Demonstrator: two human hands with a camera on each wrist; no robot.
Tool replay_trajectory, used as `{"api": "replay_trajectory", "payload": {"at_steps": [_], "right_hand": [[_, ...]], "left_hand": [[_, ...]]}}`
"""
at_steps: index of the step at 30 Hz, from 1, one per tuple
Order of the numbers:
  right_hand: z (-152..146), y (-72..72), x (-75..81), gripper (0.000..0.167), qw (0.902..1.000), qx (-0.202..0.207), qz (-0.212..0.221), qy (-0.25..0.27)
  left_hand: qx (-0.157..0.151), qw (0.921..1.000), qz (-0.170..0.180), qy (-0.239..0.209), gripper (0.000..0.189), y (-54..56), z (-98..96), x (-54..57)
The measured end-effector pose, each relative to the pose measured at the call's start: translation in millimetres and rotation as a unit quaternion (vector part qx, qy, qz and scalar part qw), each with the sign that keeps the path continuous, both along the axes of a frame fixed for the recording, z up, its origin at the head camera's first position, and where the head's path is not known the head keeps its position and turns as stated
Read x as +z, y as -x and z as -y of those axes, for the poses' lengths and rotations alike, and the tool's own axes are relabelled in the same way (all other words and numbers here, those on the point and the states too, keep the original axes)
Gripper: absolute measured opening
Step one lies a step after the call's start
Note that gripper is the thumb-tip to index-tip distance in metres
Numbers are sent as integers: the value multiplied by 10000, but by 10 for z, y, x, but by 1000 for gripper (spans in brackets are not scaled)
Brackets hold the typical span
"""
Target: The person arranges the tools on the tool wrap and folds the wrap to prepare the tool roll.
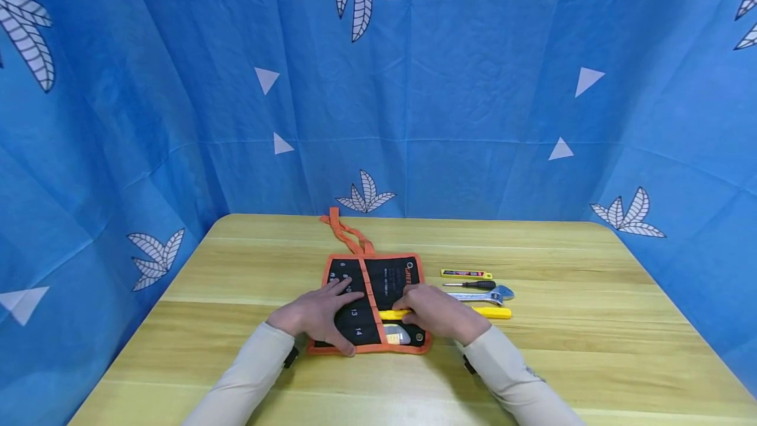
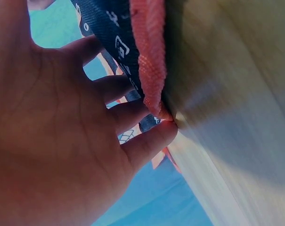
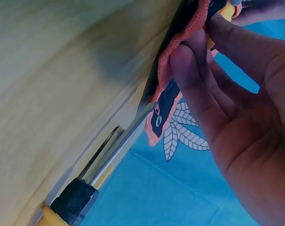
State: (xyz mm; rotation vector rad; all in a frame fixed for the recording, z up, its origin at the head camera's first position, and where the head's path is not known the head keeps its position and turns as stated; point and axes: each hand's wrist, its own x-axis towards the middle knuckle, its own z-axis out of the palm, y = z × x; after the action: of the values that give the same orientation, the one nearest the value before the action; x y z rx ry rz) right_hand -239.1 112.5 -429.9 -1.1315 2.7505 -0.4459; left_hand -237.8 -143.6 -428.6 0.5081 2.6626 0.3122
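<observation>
A black tool pouch (image 1: 390,281) with orange trim lies unrolled on the table, its pockets numbered. My left hand (image 1: 322,314) rests on its left half with fingers spread, the thumb over the near edge; in the left wrist view the fingers (image 2: 149,141) lie across the orange-bound side. My right hand (image 1: 434,311) is at the right half, where it pinches a yellow-handled tool (image 1: 391,315) that lies under the orange pocket strip. Thumb and fingers meet that yellow handle (image 3: 222,16) in the right wrist view. Nearer me, a grey-and-yellow tool (image 1: 396,334) sits in the pouch.
Right of the pouch lie a yellow packet (image 1: 466,274), a black-handled screwdriver (image 1: 481,284), an adjustable wrench (image 1: 499,294) and another yellow handle (image 1: 493,312), partly behind my right hand. Orange tie straps (image 1: 349,232) trail from the pouch's far edge. Behind the wooden table (image 1: 562,347) hangs a blue curtain (image 1: 485,84).
</observation>
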Motion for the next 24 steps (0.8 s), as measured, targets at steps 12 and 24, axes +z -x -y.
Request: {"api": "replay_trajectory", "payload": {"at_steps": [12,24], "right_hand": [[121,32,-28,22,9999,128,-46,19],[167,32,-19,23,9998,158,90,96]], "left_hand": [[-4,10000,33,15,103,3,4,2],[-57,10000,38,13,103,6,2,2]]}}
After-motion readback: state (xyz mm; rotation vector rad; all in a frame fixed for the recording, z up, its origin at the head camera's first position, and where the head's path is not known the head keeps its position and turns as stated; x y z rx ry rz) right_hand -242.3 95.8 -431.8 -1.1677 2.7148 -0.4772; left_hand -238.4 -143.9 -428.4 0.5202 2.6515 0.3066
